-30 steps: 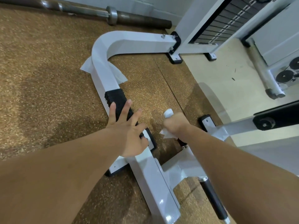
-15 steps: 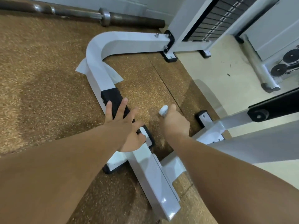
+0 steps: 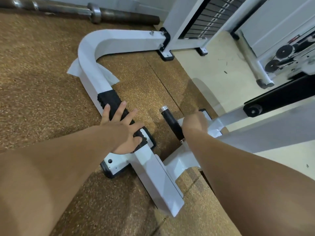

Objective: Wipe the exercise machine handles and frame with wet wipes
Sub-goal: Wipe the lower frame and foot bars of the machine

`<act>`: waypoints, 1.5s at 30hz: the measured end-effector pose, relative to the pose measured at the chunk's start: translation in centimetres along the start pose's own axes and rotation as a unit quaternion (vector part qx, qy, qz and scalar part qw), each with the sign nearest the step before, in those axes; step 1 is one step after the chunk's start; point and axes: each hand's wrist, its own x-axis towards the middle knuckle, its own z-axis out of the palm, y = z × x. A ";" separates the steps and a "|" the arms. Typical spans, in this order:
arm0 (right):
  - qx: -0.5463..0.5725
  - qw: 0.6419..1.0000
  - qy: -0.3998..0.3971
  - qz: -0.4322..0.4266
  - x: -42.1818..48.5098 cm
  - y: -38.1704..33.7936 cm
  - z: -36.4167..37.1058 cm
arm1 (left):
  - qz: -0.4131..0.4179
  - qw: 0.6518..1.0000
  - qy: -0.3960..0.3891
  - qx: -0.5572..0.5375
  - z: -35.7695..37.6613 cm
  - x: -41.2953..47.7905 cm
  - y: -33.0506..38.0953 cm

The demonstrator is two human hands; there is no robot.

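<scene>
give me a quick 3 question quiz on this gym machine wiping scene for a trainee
1. True or false: the left hand rests flat on the black textured grip of the white frame.
2. Which lies on the floor along the far wall? A) barbell B) kettlebell C) rope
3. Fill in: the short black handle has a ____ end cap.

Key: 1 true; 2 A; 3 silver (metal). The right hand is beside that handle; its wipe is not clearly visible now.

The right hand [image 3: 194, 123] hides whatever it holds, and the barbell [image 3: 81, 10] is cut off at the left edge.
</scene>
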 end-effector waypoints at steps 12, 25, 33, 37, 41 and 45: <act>-0.117 0.968 -0.080 -0.205 -3.7 0.3 1.5 | -0.007 1.000 -0.001 0.001 0.1 0.0 0.0; -0.259 0.953 -0.124 -0.096 -5.9 0.3 0.3 | -0.005 1.000 0.017 0.005 0.4 0.1 0.1; -0.018 0.986 -0.105 -0.128 -3.9 -3.5 0.4 | 0.013 0.997 0.030 0.073 1.1 -0.8 -0.1; -0.094 0.971 -0.061 -0.211 -5.9 -0.8 1.9 | 0.044 0.995 0.065 0.064 1.5 -1.1 -0.6; -0.197 0.967 -0.076 -0.144 -5.5 -0.1 0.8 | 0.045 0.997 0.043 0.046 1.2 -0.7 -0.8; -0.149 0.978 -0.109 -0.101 -4.8 -2.5 0.4 | 0.037 0.997 0.042 0.044 1.5 -0.6 -0.5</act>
